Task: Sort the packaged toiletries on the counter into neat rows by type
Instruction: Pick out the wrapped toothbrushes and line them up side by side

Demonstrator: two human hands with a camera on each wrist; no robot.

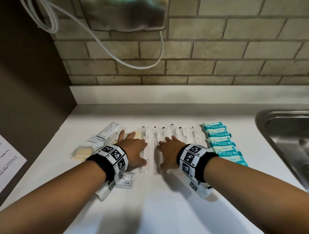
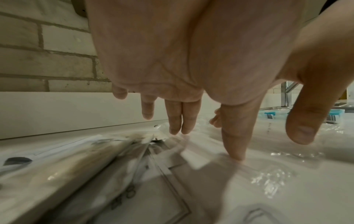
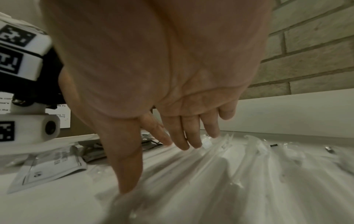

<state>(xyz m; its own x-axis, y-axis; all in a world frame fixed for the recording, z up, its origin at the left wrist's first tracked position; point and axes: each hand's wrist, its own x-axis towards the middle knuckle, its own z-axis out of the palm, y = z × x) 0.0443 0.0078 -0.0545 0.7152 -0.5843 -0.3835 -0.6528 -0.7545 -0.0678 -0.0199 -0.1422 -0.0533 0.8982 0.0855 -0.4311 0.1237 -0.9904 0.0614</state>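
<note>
Several clear-wrapped toothbrushes (image 1: pixel 176 131) lie side by side in a row on the white counter (image 1: pixel 157 217). My left hand (image 1: pixel 134 149) lies flat with straight fingers, its thumb against the leftmost wrapped toothbrush (image 1: pixel 145 154). My right hand (image 1: pixel 167 148) rests flat on the neighbouring wrappers (image 3: pixel 220 166), fingers spread. Teal wipe packs (image 1: pixel 223 145) form a row at the right. White shampoo sachets (image 1: pixel 109 132), soap bars (image 1: pixel 81 153) and another sachet (image 1: pixel 125 180) lie loose at the left, partly under my left wrist.
A steel sink (image 1: pixel 296 143) is set into the counter at the right. A brick wall (image 1: pixel 218 48) with a metal dispenser (image 1: pixel 124 9) and a white cable (image 1: pixel 109 52) stands behind. A dark panel with a paper sheet (image 1: pixel 1 160) closes the left side.
</note>
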